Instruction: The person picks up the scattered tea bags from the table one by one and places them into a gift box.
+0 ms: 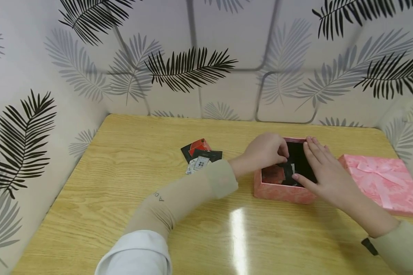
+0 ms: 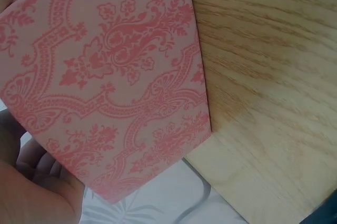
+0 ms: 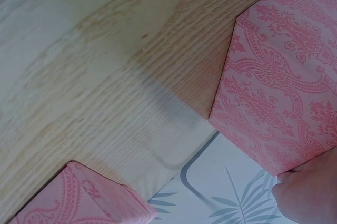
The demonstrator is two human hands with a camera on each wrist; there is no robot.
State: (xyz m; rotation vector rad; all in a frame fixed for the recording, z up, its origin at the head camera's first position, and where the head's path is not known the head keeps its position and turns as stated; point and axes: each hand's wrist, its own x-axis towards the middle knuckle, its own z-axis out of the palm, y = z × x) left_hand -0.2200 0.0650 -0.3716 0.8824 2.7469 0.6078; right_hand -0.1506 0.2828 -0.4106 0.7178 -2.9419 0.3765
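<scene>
An open pink box with a dark inside stands right of the middle of the table; its patterned side fills much of the left wrist view. My left hand reaches over its left rim, fingers bent and fingertips close above a black packet. Whether they pinch it I cannot tell. Beside that packet lies a dark red packet, also inside the box. My right hand rests on the box's right rim, fingers straight, thumb at the front corner.
A pink lid with a ribbon bow lies right of the box. Left of it on the wooden table is a small pile: a red and black packet, a black packet and a white packet. A patterned wall stands behind.
</scene>
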